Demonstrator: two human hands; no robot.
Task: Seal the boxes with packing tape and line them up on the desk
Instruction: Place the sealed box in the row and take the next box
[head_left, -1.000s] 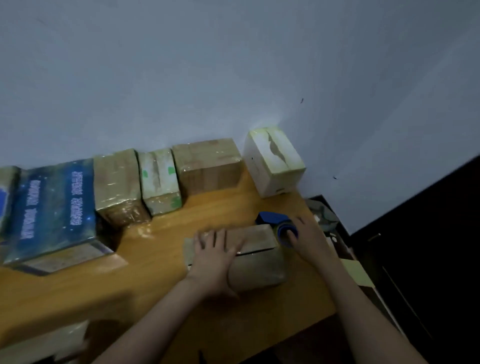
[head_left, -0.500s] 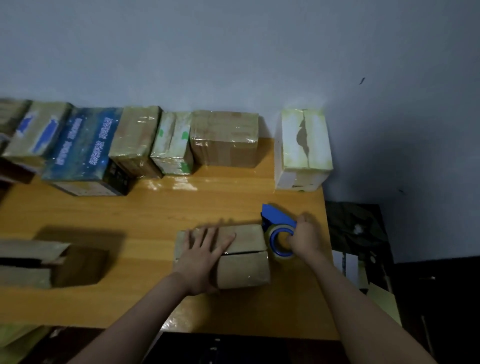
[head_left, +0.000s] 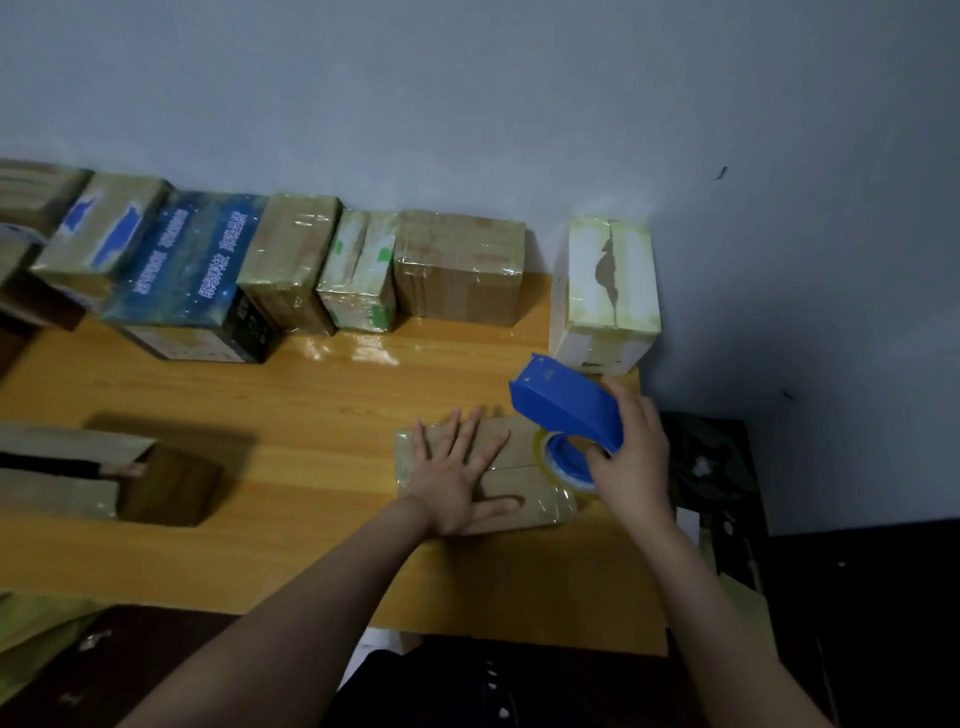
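A small brown cardboard box (head_left: 524, 496) lies on the wooden desk (head_left: 322, 415) near its right end. My left hand (head_left: 457, 473) presses flat on the box top with spread fingers. My right hand (head_left: 631, 457) grips a blue tape dispenser (head_left: 569, 410) with a clear tape roll, raised over the box's right end. Along the wall stands a row of taped boxes: a brown box (head_left: 460, 265), a white and green box (head_left: 358, 270), a tan box (head_left: 291, 260), a dark blue starry box (head_left: 192, 270). A white box (head_left: 605, 291) stands apart at the desk's far right corner.
An open brown box (head_left: 104, 473) with raised flaps sits at the desk's left. More boxes (head_left: 98, 228) continue the row to the far left. Dark clutter (head_left: 711, 467) lies on the floor beyond the desk's right edge. The wall runs right behind the row.
My right hand has lifted the tape dispenser up from the desk beside the box to over its right end. My left hand stays pressed on the box top. The view has shifted.
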